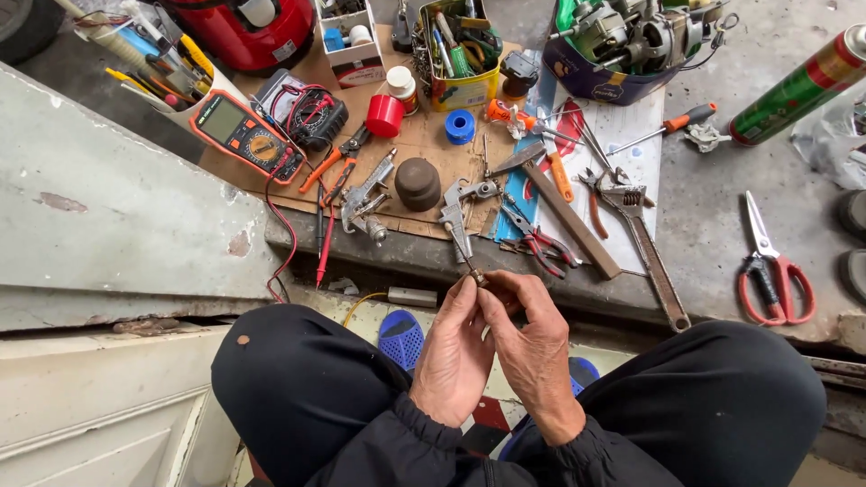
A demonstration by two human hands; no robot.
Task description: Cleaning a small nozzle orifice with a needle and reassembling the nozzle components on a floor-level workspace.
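Now I see both hands meet just below the ledge (pixel 469 261), over the gap between my knees. My left hand (pixel 454 356) and right hand (pixel 532 347) press their fingertips together around a small metal part (pixel 478 277), held at the very top of the fingers. Both are closed to a pinch on it, the palms facing each other, thumbs tucked in. The part is short; its long axis seems to tilt up and away toward the ledge, though it is too small to be sure. Neither hand is clearly nearer; they share it. Just beyond the part, on the ledge, lies a grey metal tool (pixel 456 221), pointing down at it. Right of that lie red pliers (pixel 538 242) and a wrench (pixel 651 257).
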